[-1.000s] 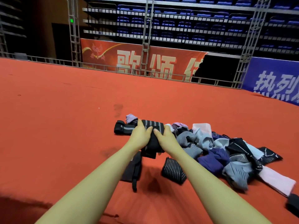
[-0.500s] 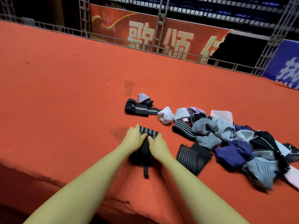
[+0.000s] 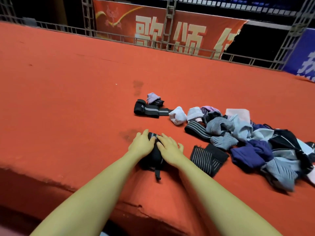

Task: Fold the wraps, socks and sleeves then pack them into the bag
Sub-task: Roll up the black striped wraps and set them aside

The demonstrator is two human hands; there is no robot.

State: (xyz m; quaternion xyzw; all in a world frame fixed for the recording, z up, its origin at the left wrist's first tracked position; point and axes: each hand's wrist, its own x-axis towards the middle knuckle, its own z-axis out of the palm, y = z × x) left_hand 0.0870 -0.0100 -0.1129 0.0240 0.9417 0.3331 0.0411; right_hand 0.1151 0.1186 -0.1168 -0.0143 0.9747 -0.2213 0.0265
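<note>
Black striped wrap [image 3: 154,155] on the near red carpet [image 3: 68,99], left hand [image 3: 141,145] and right hand [image 3: 169,149] pressing it flat, fingers straight, sock pile [image 3: 247,137] lying to the right.

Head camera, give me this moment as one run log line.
stage: folding | left hand and right hand: flat on black wrap | surface: red carpet | unfolded pile: to the right | bag: not in view

wrap [image 3: 154,155]: mostly hidden under hands | pile [image 3: 265,142]: cut off at right edge | banner [image 3: 170,29]: top cropped
</note>
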